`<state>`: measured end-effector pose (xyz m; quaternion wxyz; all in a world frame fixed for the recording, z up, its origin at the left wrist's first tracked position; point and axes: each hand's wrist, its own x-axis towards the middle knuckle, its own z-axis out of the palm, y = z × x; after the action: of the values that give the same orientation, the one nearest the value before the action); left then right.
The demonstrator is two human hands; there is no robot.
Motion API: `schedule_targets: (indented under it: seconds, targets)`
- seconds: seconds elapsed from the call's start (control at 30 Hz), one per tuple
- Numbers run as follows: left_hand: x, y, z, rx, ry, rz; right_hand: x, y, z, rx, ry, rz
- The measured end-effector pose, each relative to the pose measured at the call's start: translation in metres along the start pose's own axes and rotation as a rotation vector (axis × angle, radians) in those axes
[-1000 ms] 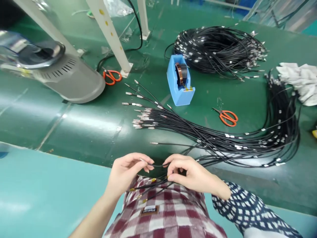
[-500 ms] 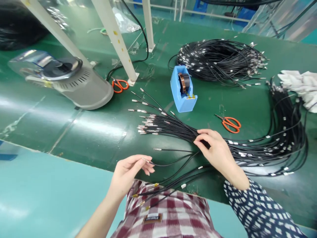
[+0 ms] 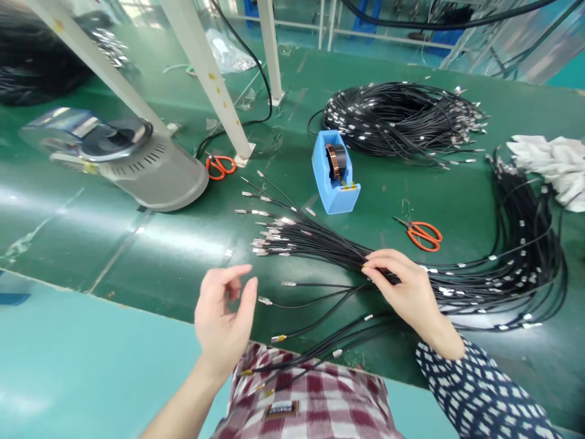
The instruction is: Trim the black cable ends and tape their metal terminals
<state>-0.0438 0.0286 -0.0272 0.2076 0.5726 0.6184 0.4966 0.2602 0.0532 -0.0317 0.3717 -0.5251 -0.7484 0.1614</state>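
A bundle of thin black cables [image 3: 320, 245] with pale-labelled metal ends lies across the green table. My right hand [image 3: 402, 286] pinches cables of this bundle between thumb and fingers. To the left, my left hand [image 3: 226, 311] is raised over the table edge, thumb and forefinger apart, holding nothing. Just right of its fingertips lies a loose cable end [image 3: 265, 300] with a silvery tip. Two more separated ends rest nearby, one of them wrapped in yellow tape [image 3: 280, 338]. Several other cables [image 3: 315, 350] hang over the front edge onto my checked apron [image 3: 320, 390].
A blue tape dispenser [image 3: 336, 174] with amber tape stands behind the bundle. Orange-handled scissors [image 3: 423, 235] lie to its right, another pair [image 3: 220, 166] beside a grey machine [image 3: 159, 174]. Coiled black cables [image 3: 388, 122] sit farther back; a white cloth [image 3: 548, 161] is at the right.
My left hand has let go of a cable end and drawn back to the left, its fingers opening. The cable end now lies on the table. My right hand stays on the bundle.
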Motion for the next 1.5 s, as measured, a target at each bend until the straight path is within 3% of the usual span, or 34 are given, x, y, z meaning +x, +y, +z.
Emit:
schedule_targets:
  seconds: [0.07,0.17,0.33,0.4,0.47,0.57,0.77,0.93,1.07,1.5]
  targets:
    - [0.003,0.009,0.006,-0.018,-0.196,0.039,-0.005,-0.001,-0.001,0.015,0.018,-0.015]
    - [0.009,0.016,0.022,-0.113,-0.475,-0.082,-0.01,-0.002,-0.002,0.016,0.04,-0.054]
    - [0.026,0.025,0.047,-0.404,-0.633,-0.424,-0.021,-0.007,-0.008,-0.029,0.047,-0.152]
    - [0.034,0.034,0.053,-0.645,-0.63,-0.543,-0.028,-0.01,-0.009,-0.061,0.037,-0.196]
    - [0.039,0.043,0.056,-0.872,-0.556,-0.635,-0.035,-0.013,-0.008,-0.088,0.006,-0.242]
    - [0.041,0.05,0.058,-1.041,-0.469,-0.691,-0.043,-0.016,-0.005,-0.11,-0.034,-0.289]
    - [0.036,0.045,0.051,-1.064,-0.552,-0.633,-0.043,-0.027,-0.01,0.011,-0.112,-0.177]
    - [0.035,0.043,0.045,-1.089,-0.672,-0.606,-0.034,-0.034,-0.015,0.231,-0.222,0.021]
    - [0.035,0.043,0.045,-1.116,-0.693,-0.584,-0.03,-0.033,-0.011,0.322,-0.267,0.179]
    - [0.037,0.036,0.043,-1.12,-0.722,-0.627,-0.029,-0.032,-0.007,0.442,-0.305,0.25]
